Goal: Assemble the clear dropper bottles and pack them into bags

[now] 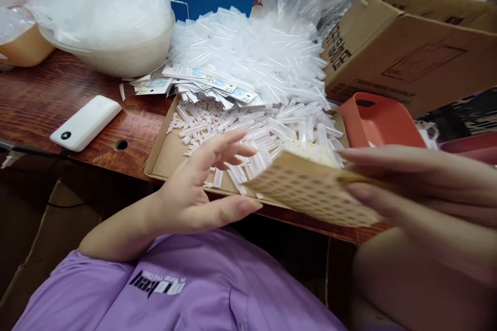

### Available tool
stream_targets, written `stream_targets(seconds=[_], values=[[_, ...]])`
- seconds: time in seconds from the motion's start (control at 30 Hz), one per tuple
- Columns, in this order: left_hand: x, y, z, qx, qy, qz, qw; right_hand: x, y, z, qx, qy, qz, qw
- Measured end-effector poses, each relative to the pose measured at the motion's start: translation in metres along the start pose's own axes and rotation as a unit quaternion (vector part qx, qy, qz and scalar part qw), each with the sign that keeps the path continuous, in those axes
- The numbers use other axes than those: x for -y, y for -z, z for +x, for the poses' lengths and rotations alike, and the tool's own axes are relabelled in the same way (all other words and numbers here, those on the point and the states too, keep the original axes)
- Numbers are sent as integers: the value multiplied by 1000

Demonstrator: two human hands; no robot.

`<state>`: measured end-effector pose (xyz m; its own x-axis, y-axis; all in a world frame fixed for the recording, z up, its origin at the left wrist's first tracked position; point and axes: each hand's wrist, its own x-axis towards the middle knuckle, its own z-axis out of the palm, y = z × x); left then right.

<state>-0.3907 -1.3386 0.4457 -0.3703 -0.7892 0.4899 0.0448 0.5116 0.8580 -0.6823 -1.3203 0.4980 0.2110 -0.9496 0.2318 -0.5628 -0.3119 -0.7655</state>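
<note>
The bare right hand (430, 191) is motion-blurred and cut off at the right edge; its fingers hide one end of the brown, dot-patterned cardboard block (318, 186), also blurred. The printing on the silver-and-blue flat packets (217, 83) is too small to read.

The person wears a light purple cloth shirt (202, 274), softly creased. Its short, loose left sleeve (83, 279) leaves the forearm bare. Across the front runs bold block lettering (158, 284), partly black and partly white, upside down in the view, with a line of smaller white letters (161, 275) beside it, too small to read surely. A stitched flap-like edge (237, 302) shows nearby. The left hand (209, 186) and right hand (419, 186) are bare, the right one blurred.
</note>
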Motion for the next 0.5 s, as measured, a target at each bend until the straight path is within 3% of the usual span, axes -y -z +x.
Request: stream_targets(seconds=[0.1, 0.17, 0.37, 0.5], values=[[7, -3, -11, -28, 64, -73, 995, 18, -56, 14, 42, -14, 119, 992], [11, -2, -20, -59, 80, -80, 992, 18, -79, 18, 39, -16, 173, 984], [12, 4, -41, -189, 84, 15, 978, -2, -104, 9, 37, -11, 276, 960], [9, 6, -47, -224, 125, 38, 966, -11, -118, -2, 20, -4, 295, 955]])
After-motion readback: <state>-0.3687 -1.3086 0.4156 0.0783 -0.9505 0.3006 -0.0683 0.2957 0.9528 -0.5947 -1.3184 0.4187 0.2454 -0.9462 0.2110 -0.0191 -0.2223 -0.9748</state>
